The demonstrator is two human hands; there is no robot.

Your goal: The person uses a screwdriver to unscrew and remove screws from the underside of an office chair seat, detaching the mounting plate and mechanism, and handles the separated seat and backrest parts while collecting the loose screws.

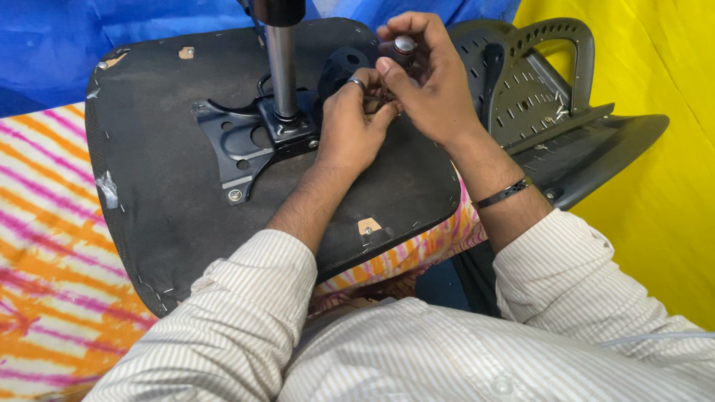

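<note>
Fingers (395,71) of the right hand (428,89) pinch a small metal-capped part (404,46). Left hand (354,123) curls shut just near-left of it, over the seat (164,171); what it holds is hidden.

An orange-and-pink striped cloth (45,246) covers the surface; an upturned black chair seat (164,179) lies on it.

Materials, upturned seat (171,156)

Underside: matt black fabric, slightly rough, stapled at edges (tape patches in spots). Plate (242,141): black painted metal, semi-gloss. Column (282,71): smooth, shiny steel. Backrest (532,82): perforated matt grey plastic. Sheet (45,260): soft striped cloth. Sleeves (246,298): striped woven cotton.
</note>
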